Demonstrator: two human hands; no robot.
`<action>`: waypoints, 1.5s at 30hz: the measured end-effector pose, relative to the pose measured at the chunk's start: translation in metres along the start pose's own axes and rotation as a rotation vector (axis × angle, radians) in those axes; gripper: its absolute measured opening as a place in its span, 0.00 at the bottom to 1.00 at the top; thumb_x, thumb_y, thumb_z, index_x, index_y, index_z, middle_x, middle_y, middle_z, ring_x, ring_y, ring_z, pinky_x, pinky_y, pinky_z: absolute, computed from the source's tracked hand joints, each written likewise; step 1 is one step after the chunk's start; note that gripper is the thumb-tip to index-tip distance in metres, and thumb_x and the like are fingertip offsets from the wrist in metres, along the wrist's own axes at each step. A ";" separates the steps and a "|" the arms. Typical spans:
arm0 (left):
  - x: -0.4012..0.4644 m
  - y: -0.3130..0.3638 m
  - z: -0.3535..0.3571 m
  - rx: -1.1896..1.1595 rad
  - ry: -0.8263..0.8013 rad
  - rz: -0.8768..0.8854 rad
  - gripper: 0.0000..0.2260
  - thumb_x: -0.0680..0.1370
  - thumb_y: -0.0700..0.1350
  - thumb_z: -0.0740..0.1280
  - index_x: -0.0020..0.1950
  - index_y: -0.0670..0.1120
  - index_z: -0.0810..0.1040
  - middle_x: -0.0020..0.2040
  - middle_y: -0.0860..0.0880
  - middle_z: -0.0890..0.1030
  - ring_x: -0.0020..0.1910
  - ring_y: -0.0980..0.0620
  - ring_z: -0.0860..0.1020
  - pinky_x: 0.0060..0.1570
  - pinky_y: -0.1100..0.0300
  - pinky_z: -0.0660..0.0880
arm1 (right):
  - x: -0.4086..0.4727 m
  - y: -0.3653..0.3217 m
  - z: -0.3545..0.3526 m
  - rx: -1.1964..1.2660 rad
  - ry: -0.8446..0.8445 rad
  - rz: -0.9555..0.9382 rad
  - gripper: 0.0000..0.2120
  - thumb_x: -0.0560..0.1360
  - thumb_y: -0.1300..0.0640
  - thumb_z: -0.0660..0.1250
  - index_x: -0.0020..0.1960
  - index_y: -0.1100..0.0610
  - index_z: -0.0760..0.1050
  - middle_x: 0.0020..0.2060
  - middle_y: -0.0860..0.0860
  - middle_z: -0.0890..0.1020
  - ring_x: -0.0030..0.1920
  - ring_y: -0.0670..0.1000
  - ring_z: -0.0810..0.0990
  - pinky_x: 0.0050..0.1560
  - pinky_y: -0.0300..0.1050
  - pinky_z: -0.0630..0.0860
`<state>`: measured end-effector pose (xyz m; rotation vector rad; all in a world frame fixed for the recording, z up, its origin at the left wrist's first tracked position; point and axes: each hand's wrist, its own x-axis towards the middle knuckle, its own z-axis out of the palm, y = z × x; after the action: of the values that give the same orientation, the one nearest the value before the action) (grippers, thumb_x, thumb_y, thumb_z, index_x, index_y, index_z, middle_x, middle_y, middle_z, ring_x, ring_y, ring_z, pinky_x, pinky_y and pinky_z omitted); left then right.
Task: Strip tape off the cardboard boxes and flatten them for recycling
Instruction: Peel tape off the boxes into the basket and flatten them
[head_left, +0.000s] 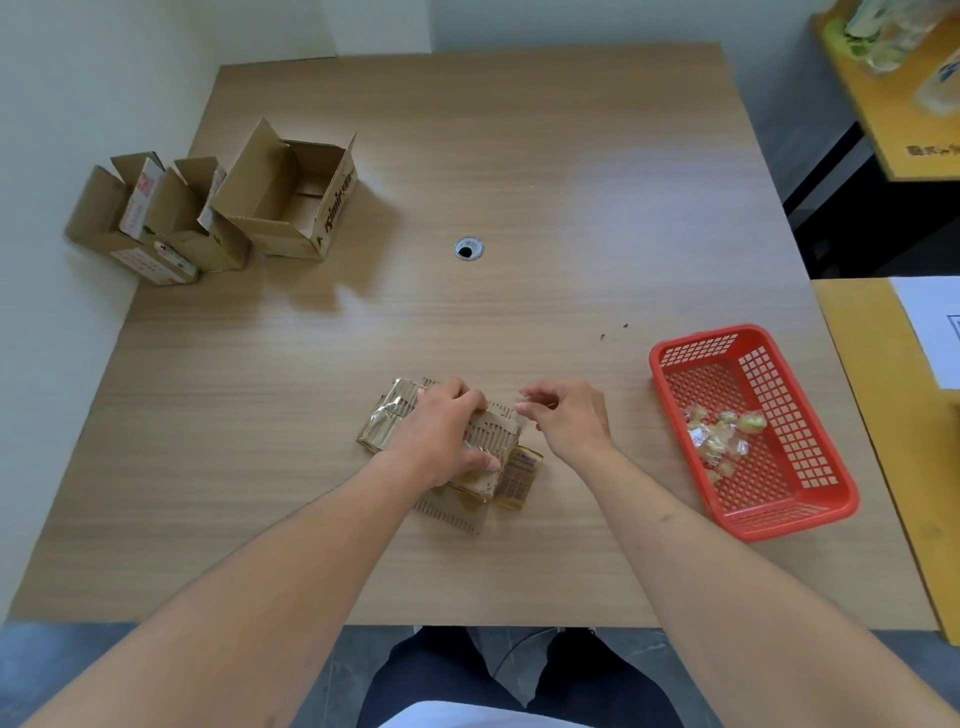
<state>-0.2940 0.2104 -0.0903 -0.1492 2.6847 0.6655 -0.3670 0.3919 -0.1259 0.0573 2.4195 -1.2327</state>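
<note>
A small flattened cardboard box (496, 436) with shiny tape on its left end lies on the wooden table (519, 182) near the front edge. My left hand (441, 431) grips it from above, fingers curled over its far edge and thumb on its near side. Just right of the box, my right hand (563, 413) pinches a thin strip of clear tape (525, 404) at the box's right corner. Three open cardboard boxes stand at the far left: a large one (291, 195) and two smaller ones (200, 218) (127, 218) with labels.
A red plastic basket (748, 431) with several crumpled tape pieces sits to the right. A round cable hole (468, 249) is in the table's middle. A yellow desk (883, 389) with a white sheet adjoins on the right. My legs show below the table's front edge.
</note>
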 end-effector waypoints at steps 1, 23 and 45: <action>0.001 0.000 0.000 0.000 0.002 0.000 0.35 0.62 0.63 0.81 0.65 0.53 0.75 0.60 0.54 0.71 0.63 0.48 0.70 0.61 0.47 0.74 | 0.000 0.000 -0.001 0.019 -0.053 -0.013 0.07 0.73 0.60 0.78 0.51 0.54 0.88 0.45 0.48 0.88 0.42 0.42 0.83 0.50 0.36 0.80; -0.001 0.004 0.001 0.020 -0.007 -0.016 0.34 0.64 0.62 0.81 0.66 0.54 0.74 0.62 0.54 0.70 0.64 0.49 0.68 0.62 0.47 0.73 | 0.001 -0.007 -0.011 0.040 0.029 -0.009 0.12 0.75 0.66 0.72 0.48 0.51 0.77 0.36 0.53 0.85 0.34 0.49 0.86 0.40 0.52 0.86; 0.014 0.001 -0.012 0.114 -0.132 0.131 0.31 0.62 0.59 0.83 0.60 0.56 0.76 0.62 0.54 0.68 0.63 0.49 0.66 0.62 0.43 0.73 | -0.018 0.030 -0.010 0.729 -0.322 0.301 0.02 0.76 0.68 0.73 0.48 0.66 0.84 0.47 0.60 0.86 0.48 0.54 0.86 0.56 0.48 0.83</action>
<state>-0.3113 0.2053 -0.0859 0.0978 2.6129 0.5389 -0.3479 0.4199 -0.1367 0.3856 1.5284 -1.7421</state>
